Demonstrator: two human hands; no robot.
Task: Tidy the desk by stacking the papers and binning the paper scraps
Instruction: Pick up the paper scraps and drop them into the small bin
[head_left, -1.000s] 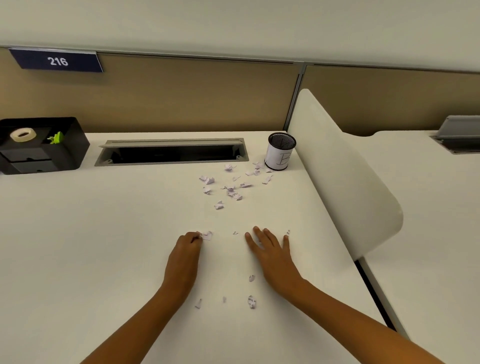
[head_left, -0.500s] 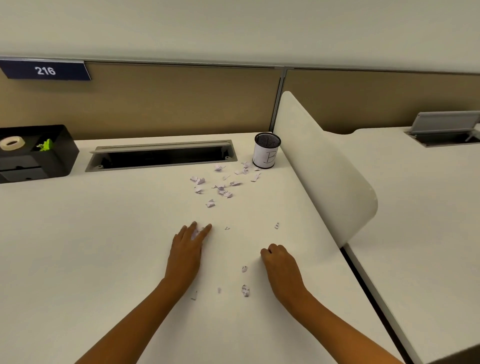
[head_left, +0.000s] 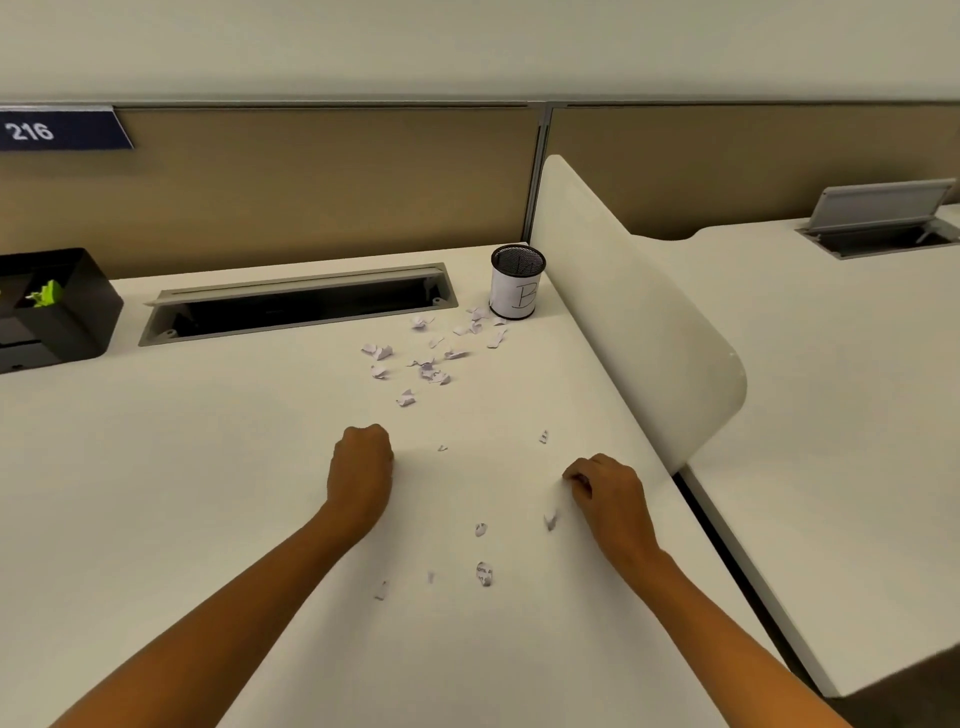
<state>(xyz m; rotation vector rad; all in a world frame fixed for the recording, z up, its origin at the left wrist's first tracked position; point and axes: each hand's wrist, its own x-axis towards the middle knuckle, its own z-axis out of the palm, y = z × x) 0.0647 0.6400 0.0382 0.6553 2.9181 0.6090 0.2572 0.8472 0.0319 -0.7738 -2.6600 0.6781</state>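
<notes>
Binning of the paper scraps (head_left: 427, 366) is in hand: most are scattered on the surface (head_left: 208, 467) just before the mesh cup (head_left: 517, 283) marked B, judged to be the bin, and a few strays are left around the hands. The left hand (head_left: 361, 462) is closed in a fist, presumably round a scrap that is hidden, and a white bit is pinched at the fingertips of the curled right hand (head_left: 605, 491); next, the strays are to be gathered and carried to the cup. Against half a second ago, the left fingers, then flat over a scrap, are closed and that scrap is gone.
</notes>
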